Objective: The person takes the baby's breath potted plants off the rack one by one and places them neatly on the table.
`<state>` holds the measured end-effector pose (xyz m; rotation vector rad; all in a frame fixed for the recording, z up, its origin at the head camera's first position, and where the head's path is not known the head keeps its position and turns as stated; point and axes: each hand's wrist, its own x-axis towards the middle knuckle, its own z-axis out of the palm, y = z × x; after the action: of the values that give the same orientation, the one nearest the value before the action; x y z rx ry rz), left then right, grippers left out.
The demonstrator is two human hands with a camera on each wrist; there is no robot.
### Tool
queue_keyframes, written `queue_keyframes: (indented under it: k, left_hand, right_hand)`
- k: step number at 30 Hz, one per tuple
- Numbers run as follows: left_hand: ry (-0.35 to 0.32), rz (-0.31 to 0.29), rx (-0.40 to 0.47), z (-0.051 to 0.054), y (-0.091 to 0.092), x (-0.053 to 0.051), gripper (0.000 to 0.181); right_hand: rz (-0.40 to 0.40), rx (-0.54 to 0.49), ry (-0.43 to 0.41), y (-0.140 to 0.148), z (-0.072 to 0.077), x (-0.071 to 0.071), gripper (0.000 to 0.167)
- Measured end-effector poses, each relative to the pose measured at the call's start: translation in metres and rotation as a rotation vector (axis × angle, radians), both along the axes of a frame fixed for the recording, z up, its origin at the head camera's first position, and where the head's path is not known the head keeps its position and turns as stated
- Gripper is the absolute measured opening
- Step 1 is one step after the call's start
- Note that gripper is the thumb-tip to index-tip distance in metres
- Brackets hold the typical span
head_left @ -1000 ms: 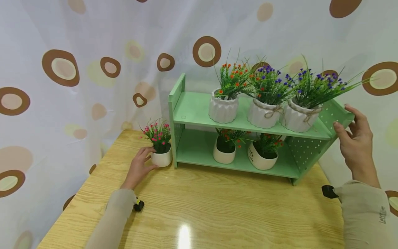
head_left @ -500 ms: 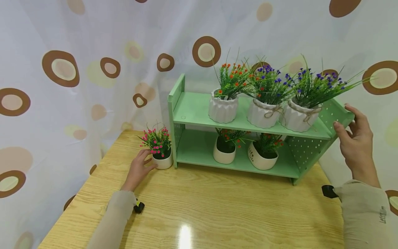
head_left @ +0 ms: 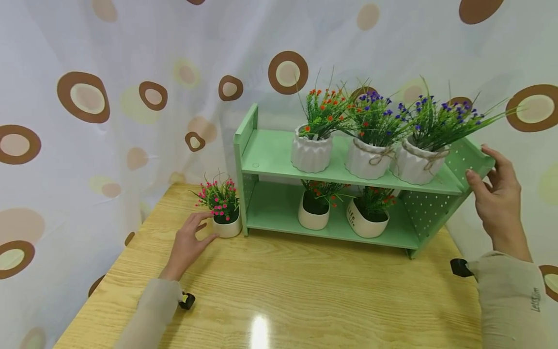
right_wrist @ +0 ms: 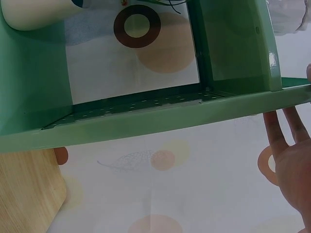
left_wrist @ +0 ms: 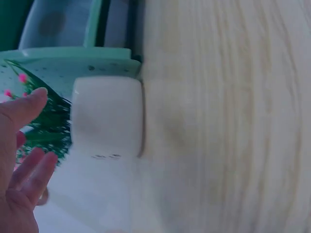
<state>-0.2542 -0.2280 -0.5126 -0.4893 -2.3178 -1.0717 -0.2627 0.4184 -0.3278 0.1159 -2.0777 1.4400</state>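
A: Over the last second the pink-flowered pot [head_left: 227, 230] has crept slightly forward, and the left hand [head_left: 186, 245] has eased back from it; on my feed its fingers are loose, holding nothing.

B: Why is the green shelf [head_left: 270, 149] held?

A: I'd read it as steadying: the right hand [head_left: 499, 203] grips the top of its right end panel. Three ribbed white pots [head_left: 311, 156] stand on the upper tier, two smaller cream pots [head_left: 314, 220] below, probably spaced so the flowers show. The pink one stands just beside the left end.

B: Where's my open room?

A: Widest on the worktop [head_left: 331, 295], in front of the shelf. Left of the pink one, I've a narrower strip before the edge. Between it and the shelf I can't make out a gap.
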Motion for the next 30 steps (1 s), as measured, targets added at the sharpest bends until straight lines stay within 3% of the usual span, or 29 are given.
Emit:
queue_keyframes:
  k: [4, 8, 14, 18, 23, 30]
  left_hand:
    - [0.092, -0.026, 0.009, 0.017, 0.009, 0.009, 0.053]
    - [0.198, -0.089, 0.023, 0.041, 0.028, 0.014, 0.052]
    - [0.291, -0.155, 0.028, 0.085, 0.065, 0.011, 0.054]
    - [0.301, -0.206, 0.058, 0.111, 0.090, 0.002, 0.053]
    - [0.292, -0.240, 0.072, 0.139, 0.116, -0.016, 0.051]
    - [0.199, -0.288, 0.174, 0.168, 0.145, -0.044, 0.056]
  right_hand:
    - [0.014, -0.028, 0.002, -0.001, 0.000, 0.000, 0.058]
    - [0.026, -0.051, 0.009, -0.002, 0.000, 0.000, 0.058]
    - [-0.084, 0.079, -0.027, -0.003, 0.000, 0.000, 0.057]
    - [-0.111, 0.099, -0.029, -0.004, 0.000, -0.001, 0.056]
    - [-0.113, 0.103, -0.023, -0.004, -0.001, -0.002, 0.056]
    - [-0.122, 0.117, -0.023, -0.004, -0.001, -0.002, 0.056]
